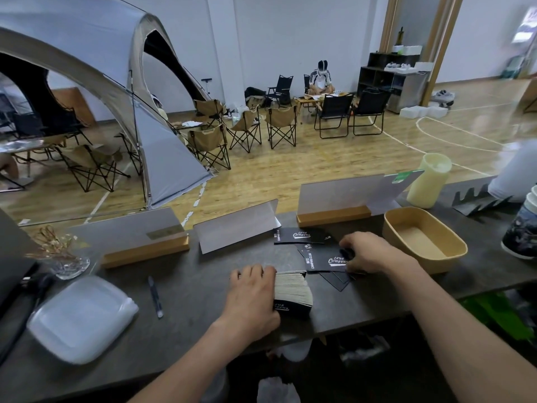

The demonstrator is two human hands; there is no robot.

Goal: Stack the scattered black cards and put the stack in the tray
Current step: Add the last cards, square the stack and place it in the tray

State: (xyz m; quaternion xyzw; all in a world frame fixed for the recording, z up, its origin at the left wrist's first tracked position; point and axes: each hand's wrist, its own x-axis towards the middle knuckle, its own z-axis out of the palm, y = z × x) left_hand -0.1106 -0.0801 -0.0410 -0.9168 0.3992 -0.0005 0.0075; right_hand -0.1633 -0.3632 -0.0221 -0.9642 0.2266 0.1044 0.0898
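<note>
Fingers of your left hand (252,289) clamp the card stack (293,292) upright for squaring; your right hand (366,252) pinches loose black cards (325,260) just beyond. Right, the tan tray (453,249) waits empty.

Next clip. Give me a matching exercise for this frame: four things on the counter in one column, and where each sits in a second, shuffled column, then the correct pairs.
Things:
1. thick stack of black cards
2. tan oval tray
3. clear plastic lidded container
4. loose black card with white print

Places:
A. far left of the dark counter
B. under the left hand
C. right of the right hand, holding no cards
D. flat just in front of the folded white sign

Pairs: 1-B, 2-C, 3-A, 4-D
</note>
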